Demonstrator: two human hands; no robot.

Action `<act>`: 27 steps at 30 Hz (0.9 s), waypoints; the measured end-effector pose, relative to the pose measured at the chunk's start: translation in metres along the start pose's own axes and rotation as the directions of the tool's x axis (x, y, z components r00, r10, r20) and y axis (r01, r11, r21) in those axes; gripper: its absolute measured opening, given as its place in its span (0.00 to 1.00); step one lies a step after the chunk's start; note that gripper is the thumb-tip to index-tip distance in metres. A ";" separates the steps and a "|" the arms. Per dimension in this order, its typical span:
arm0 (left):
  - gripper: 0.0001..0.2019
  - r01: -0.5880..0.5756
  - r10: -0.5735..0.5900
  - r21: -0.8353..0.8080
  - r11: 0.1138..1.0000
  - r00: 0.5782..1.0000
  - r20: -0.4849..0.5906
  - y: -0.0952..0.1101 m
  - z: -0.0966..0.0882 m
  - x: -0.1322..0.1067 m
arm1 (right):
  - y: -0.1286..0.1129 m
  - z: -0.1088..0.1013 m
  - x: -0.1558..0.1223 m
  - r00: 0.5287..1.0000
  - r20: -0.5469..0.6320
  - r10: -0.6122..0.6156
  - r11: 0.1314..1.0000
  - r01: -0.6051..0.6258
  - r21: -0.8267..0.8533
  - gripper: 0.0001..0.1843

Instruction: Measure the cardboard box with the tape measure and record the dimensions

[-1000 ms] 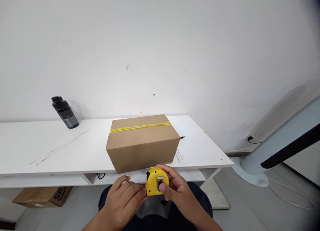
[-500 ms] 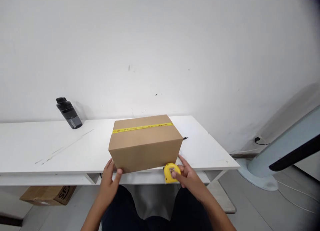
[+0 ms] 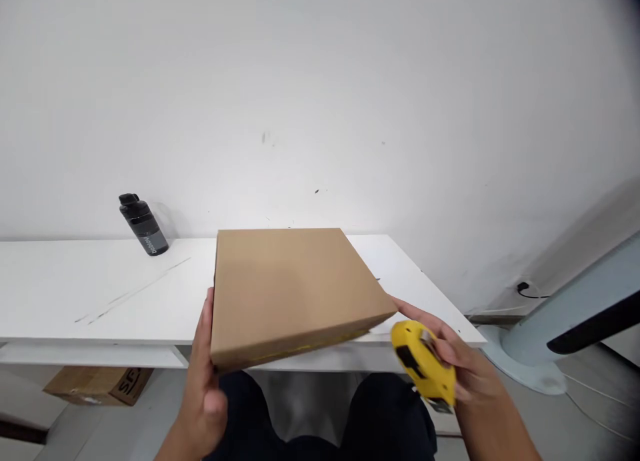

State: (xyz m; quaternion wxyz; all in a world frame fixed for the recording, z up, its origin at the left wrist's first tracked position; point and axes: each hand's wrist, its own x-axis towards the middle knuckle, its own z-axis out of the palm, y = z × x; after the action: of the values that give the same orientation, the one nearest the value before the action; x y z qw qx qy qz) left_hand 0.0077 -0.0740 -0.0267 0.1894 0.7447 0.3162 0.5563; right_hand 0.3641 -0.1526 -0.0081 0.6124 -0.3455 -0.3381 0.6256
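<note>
A brown cardboard box (image 3: pixel 300 281) is tipped toward me above the front of the white table, a plain face up. Its yellow tape shows as a thin strip along the lower front side. My left hand (image 3: pixel 203 388) presses against the box's left side, fingers running up along it and thumb in front. In my right hand (image 3: pixel 457 354) is a yellow tape measure (image 3: pixel 423 361), slightly blurred, with its blade not visibly drawn out. Fingers of that hand also reach to the box's right front corner. A dark pen tip (image 3: pixel 377 279) peeks out behind the box.
On the left of the white table (image 3: pixel 125 301) stands a dark water bottle (image 3: pixel 144 224) near the wall. Beneath lies another cardboard box (image 3: pixel 100 384). A pale tower fan (image 3: pixel 575 314) and its cables are on the floor at right.
The box has been turned toward me, so its taped face now points forward and down. My right hand has moved right with the tape measure, which is tilted differently.
</note>
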 end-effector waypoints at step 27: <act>0.07 -0.698 0.587 0.171 0.695 0.689 0.426 0.071 0.036 0.101 | 0.088 0.103 -0.023 0.483 -0.362 -0.797 0.603 0.661 -0.446 0.35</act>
State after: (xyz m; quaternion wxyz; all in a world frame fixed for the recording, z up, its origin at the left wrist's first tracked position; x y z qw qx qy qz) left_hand 0.0784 -0.0547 0.0791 -0.0924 0.9121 0.0789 0.3915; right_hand 0.2305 -0.1773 -0.0270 0.8395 -0.3973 -0.3453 0.1346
